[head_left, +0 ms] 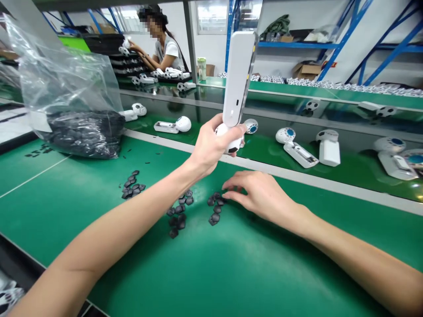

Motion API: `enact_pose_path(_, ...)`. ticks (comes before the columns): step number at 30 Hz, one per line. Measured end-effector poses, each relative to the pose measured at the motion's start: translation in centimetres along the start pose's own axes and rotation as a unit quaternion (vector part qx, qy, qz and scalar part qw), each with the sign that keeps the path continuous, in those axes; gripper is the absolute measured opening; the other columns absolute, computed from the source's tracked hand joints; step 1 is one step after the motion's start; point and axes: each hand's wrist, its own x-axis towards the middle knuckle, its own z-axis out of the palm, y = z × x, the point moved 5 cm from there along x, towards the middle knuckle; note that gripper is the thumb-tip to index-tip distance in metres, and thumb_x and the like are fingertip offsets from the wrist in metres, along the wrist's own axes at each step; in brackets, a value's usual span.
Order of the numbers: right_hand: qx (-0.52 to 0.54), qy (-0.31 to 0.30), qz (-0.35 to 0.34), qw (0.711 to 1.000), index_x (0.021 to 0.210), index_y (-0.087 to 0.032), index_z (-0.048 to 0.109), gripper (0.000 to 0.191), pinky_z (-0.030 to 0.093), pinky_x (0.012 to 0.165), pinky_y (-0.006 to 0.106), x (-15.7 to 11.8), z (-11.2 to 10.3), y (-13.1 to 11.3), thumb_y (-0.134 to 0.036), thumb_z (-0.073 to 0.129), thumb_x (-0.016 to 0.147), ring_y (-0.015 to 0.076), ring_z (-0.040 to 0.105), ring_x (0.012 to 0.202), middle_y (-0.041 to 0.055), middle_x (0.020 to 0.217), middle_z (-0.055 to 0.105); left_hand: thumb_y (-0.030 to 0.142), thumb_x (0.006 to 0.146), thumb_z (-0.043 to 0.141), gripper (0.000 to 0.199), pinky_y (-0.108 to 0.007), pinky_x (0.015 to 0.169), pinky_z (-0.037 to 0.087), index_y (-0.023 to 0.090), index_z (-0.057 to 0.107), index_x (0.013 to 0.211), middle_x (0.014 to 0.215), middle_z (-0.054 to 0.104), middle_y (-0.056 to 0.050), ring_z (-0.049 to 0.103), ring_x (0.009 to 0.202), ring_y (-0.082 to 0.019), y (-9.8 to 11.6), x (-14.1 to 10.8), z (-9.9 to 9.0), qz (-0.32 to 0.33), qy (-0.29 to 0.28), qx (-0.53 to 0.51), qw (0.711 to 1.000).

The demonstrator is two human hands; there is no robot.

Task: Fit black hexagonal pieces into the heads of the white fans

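Note:
My left hand is wrapped round the ball end of a white device, whose long flat body stands upright above the fingers. Black patches show on the part of the ball below my thumb. Over the green table, my right hand reaches in from the right, thumb and forefinger slightly apart at the edge of a small group of black pieces. Nothing shows between those fingertips. More black pieces lie beside my left forearm, and another group lies farther left.
A clear plastic bag full of black pieces stands at the left. Beyond a pale rail, several white devices with ball ends lie on a green belt. Across it, a person holds a similar ball. Blue shelving stands behind.

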Motion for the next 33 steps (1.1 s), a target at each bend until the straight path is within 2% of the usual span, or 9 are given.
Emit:
enact_pose_path(4, 0.003, -0.050, -0.025, 0.998, 0.112, -0.026, 0.085, 0.015, 0.055, 0.088, 0.040, 0.0, 1.7, -0.2, -0.035, 0.077, 0.103, 0.0315, 0.077, 0.110, 0.0054, 0.115, 0.084, 0.035, 0.080, 0.087, 0.031, -0.027, 0.052, 0.050, 0.020, 0.068, 0.100, 0.081, 0.068, -0.002, 0.064, 0.068, -0.017, -0.2, 0.3, -0.3, -0.020, 0.003, 0.014, 1.000)
enact_pose_path(8, -0.006, -0.050, -0.046, 0.998, 0.116, -0.025, 0.083, 0.017, 0.056, 0.091, 0.041, -0.2, 1.9, 0.0, -0.034, 0.073, 0.105, 0.0307, 0.075, 0.113, 0.0084, 0.116, 0.082, 0.036, 0.080, 0.088, 0.032, -0.024, 0.049, 0.049, 0.020, 0.072, 0.103, 0.085, 0.072, -0.004, 0.067, 0.070, -0.017, -1.2, 0.6, -0.3, -0.080, -0.022, -0.017, 0.996)
enact_pose_path(13, -0.004, -0.048, -0.022, 0.999, 0.106, -0.022, 0.082, 0.009, 0.052, 0.082, 0.038, 0.1, 2.3, 0.0, -0.029, 0.079, 0.101, 0.0264, 0.073, 0.100, 0.0068, 0.106, 0.081, 0.027, 0.077, 0.090, 0.033, -0.022, 0.052, 0.053, 0.018, 0.072, 0.103, 0.087, 0.071, -0.004, 0.071, 0.074, -0.017, -2.1, 1.1, -0.5, -0.171, -0.050, -0.130, 0.975)
enact_pose_path(19, 0.067, -0.049, 0.007, 0.997, 0.093, -0.022, 0.079, 0.006, 0.047, 0.073, 0.031, 0.6, 2.1, 0.3, -0.024, 0.085, 0.096, 0.0189, 0.071, 0.081, 0.0005, 0.089, 0.080, 0.031, 0.067, 0.101, 0.046, -0.025, 0.059, 0.056, 0.018, 0.070, 0.098, 0.090, 0.070, -0.002, 0.070, 0.080, -0.015, -2.5, 1.0, -0.9, -0.180, -0.077, -0.116, 0.974)
enact_pose_path(21, 0.093, -0.021, -0.040, 0.995, 0.093, -0.022, 0.078, 0.008, 0.051, 0.072, 0.029, 0.6, 1.7, 0.2, -0.024, 0.085, 0.096, 0.0179, 0.074, 0.080, -0.0006, 0.088, 0.081, 0.031, 0.067, 0.100, 0.047, -0.026, 0.060, 0.057, 0.017, 0.070, 0.101, 0.092, 0.070, -0.003, 0.070, 0.082, -0.016, -2.5, 0.8, -0.6, -0.172, -0.086, -0.101, 0.976)
enact_pose_path(23, 0.086, 0.051, -0.135, 0.986, 0.096, -0.021, 0.077, 0.006, 0.057, 0.073, 0.029, 0.2, 0.7, -0.2, -0.023, 0.082, 0.098, 0.0180, 0.078, 0.082, 0.0006, 0.092, 0.084, 0.029, 0.069, 0.099, 0.045, -0.026, 0.060, 0.058, 0.017, 0.070, 0.102, 0.093, 0.070, -0.004, 0.070, 0.084, -0.017, -2.5, 0.7, -0.4, -0.163, -0.086, -0.088, 0.979)
enact_pose_path(27, -0.005, 0.240, -0.358, 0.902, 0.103, -0.018, 0.075, 0.010, 0.068, 0.083, 0.026, -2.3, -1.8, -2.2, -0.010, 0.070, 0.103, 0.0170, 0.084, 0.089, 0.0042, 0.096, 0.086, 0.026, 0.075, 0.093, 0.039, -0.026, 0.061, 0.056, 0.016, 0.069, 0.104, 0.092, 0.070, -0.004, 0.070, 0.083, -0.017, -2.4, 0.8, -0.5, -0.155, -0.058, -0.093, 0.982)
enact_pose_path(29, -0.059, 0.265, -0.408, 0.872, 0.106, -0.017, 0.075, 0.017, 0.069, 0.095, 0.027, -3.4, -2.9, -3.2, -0.005, 0.064, 0.105, 0.0179, 0.085, 0.097, 0.0070, 0.100, 0.087, 0.026, 0.077, 0.090, 0.037, -0.026, 0.063, 0.056, 0.017, 0.068, 0.106, 0.094, 0.071, -0.003, 0.070, 0.084, -0.017, -2.3, 1.0, -0.8, -0.144, -0.043, -0.106, 0.983)
enact_pose_path(33, -0.131, 0.237, -0.413, 0.869, 0.103, -0.018, 0.078, 0.021, 0.066, 0.109, 0.031, -4.4, -4.7, -4.7, -0.007, 0.061, 0.107, 0.0213, 0.084, 0.108, 0.0115, 0.109, 0.087, 0.029, 0.076, 0.092, 0.041, -0.027, 0.067, 0.057, 0.020, 0.067, 0.108, 0.097, 0.070, -0.002, 0.069, 0.088, -0.017, -1.9, 1.4, -1.6, -0.103, -0.019, -0.122, 0.987)
